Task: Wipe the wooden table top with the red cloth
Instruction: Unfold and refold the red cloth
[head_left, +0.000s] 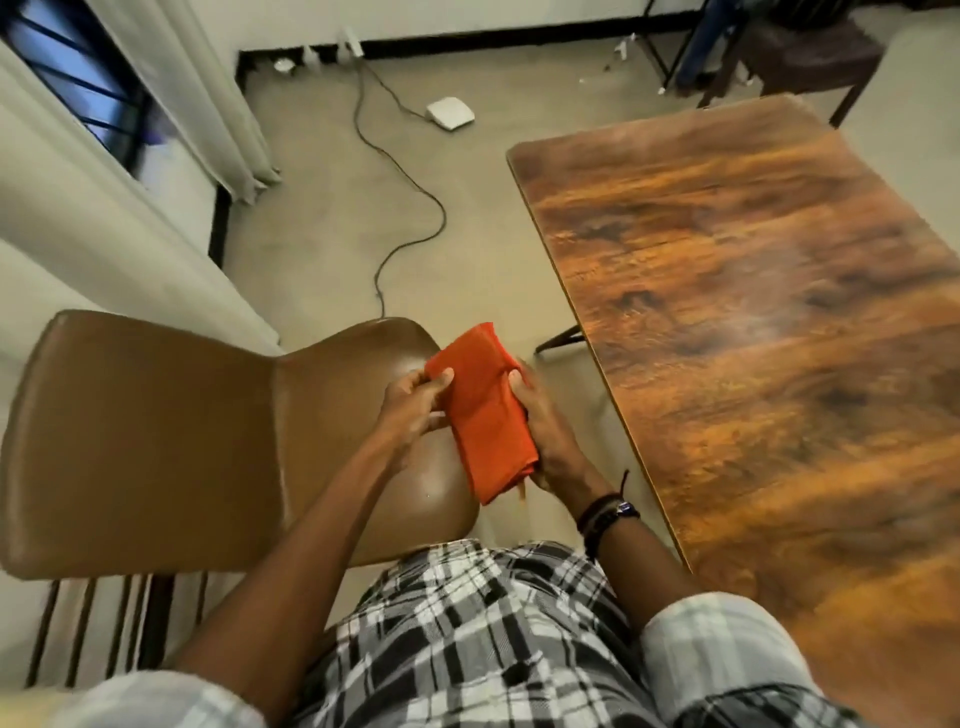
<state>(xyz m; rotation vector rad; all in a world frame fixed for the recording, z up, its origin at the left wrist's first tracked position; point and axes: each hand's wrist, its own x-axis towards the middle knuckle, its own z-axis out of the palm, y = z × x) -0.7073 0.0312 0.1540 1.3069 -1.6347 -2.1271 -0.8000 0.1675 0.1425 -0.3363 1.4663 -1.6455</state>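
The red cloth (483, 410) is folded into a long pad and held in the air above a brown chair seat, left of the table. My left hand (413, 402) grips its upper left edge with thumb on top. My right hand (545, 431) holds its right side from underneath. The wooden table top (753, 312) stretches along the right side of the view, bare, its near left edge a short way right of my right hand. The cloth does not touch the table.
A brown leather chair (156, 441) stands directly below and left of my hands. A black cable (410, 182) and a white box (451, 113) lie on the floor beyond. A dark stool (810, 57) stands past the table's far end. Curtains (104, 208) hang at left.
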